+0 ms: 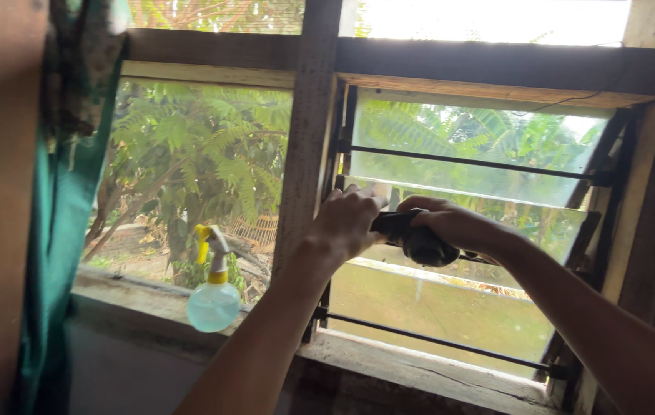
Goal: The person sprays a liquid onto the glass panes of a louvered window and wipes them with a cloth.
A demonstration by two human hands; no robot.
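Cloth, dark and bunched, sat against the louvre pane at mid-window, my right hand clenched around it. My left hand curled beside it; its fingertips were hidden.

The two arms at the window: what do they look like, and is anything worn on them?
Both forearms are bare up to the picture's edge; no sleeves show. The left hand and the right hand wear no gloves. No watch, ring or bracelet is visible.
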